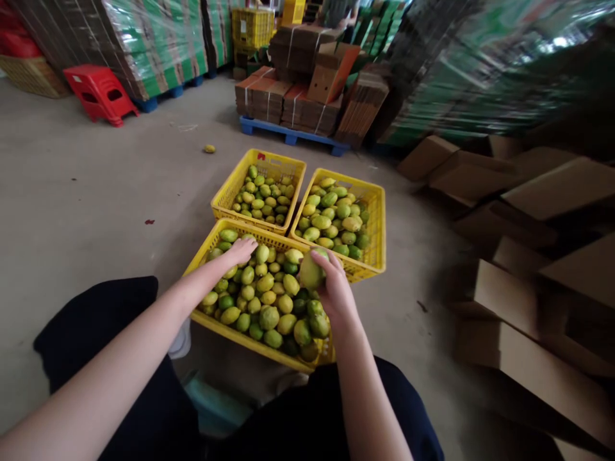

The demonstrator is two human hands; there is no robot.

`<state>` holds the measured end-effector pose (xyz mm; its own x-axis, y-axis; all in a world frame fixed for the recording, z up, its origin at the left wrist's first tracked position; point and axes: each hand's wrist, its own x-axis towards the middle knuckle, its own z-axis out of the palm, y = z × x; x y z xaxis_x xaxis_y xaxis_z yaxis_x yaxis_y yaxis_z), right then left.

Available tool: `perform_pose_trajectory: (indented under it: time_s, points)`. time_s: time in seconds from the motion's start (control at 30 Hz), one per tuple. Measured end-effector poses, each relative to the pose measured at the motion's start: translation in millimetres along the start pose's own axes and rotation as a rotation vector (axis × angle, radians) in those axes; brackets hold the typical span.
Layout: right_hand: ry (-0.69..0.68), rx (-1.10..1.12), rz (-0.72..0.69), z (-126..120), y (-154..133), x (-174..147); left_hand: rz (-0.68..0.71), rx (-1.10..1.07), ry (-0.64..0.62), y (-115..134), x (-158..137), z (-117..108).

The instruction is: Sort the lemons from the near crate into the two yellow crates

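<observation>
A yellow plastic crate [196, 259] full of green and yellow lemons [266, 283] stands in front of me, between my knees. My right hand [335, 282] is closed around a large pale green lemon [312, 271], held above the right side of this crate. Toward the crate's far left part reaches my left hand [243, 250], its fingers stretched over the lemons by the far rim. What lies under those fingertips is partly hidden. Two more yellow crates stand behind, a left one [221, 200] and a right one [378, 224], both holding lemons.
One lemon [209, 148] lies on the floor beyond the crates. A red stool [100, 93] stands at far left. Flattened cartons [300, 102] are stacked on a blue pallet [293, 134]. Open cardboard boxes [509, 294] crowd the right side. Wrapped green stacks [163, 38] rise behind.
</observation>
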<state>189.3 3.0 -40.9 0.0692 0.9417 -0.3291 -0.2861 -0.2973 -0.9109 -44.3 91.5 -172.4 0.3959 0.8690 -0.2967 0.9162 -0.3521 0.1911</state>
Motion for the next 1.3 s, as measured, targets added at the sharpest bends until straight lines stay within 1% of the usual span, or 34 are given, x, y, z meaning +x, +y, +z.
perform_pose_trajectory:
  time_s: [0.1,0.2,0.27,0.37,0.43,0.53,0.63,0.73,0.87,1.0,1.13,1.2,1.3]
  points:
    - [0.078,0.133,0.039,-5.3,-13.6,6.7,-0.068,0.045,0.059,10.0,20.4,5.7]
    - [0.12,0.208,0.053,-10.0,-22.8,6.5,-0.114,0.058,0.094,1.9,23.6,8.9]
    - [0.102,0.244,0.085,-11.9,-24.6,3.4,-0.107,0.047,0.091,-9.7,19.5,9.4]
    - [0.032,0.259,0.112,-12.5,-22.8,-2.7,-0.067,0.028,0.066,-25.2,11.0,10.4]
    - [0.006,0.245,0.104,-12.0,-20.4,-5.9,-0.068,0.024,0.052,-31.1,4.9,11.1]
    - [-0.013,0.242,0.102,-10.5,-17.5,-8.5,-0.068,0.016,0.015,-33.5,-5.2,9.8]
    - [-0.028,0.246,0.116,-8.5,-16.2,-9.4,-0.017,0.024,-0.03,-27.4,-14.8,6.2]
    - [-0.033,0.251,0.121,-5.7,-15.1,-10.4,0.034,0.044,-0.083,-13.7,-18.2,5.7]
    - [-0.019,0.247,0.113,-2.2,-13.4,-11.8,-0.02,0.087,-0.124,4.9,-15.0,14.5]
    - [0.016,0.267,0.146,-0.7,-14.3,-13.0,-0.062,0.074,-0.102,10.8,-20.2,23.2]
    - [0.055,0.311,0.172,-1.4,-16.1,-15.0,-0.033,0.023,-0.11,0.7,-31.0,16.3]
    - [0.05,0.323,0.168,-2.7,-15.0,-15.9,-0.069,0.006,-0.077,-10.4,-34.3,8.5]
    - [-0.009,0.31,0.157,-4.6,-11.0,-16.6,-0.15,0.025,-0.056,-31.1,-38.9,-0.3]
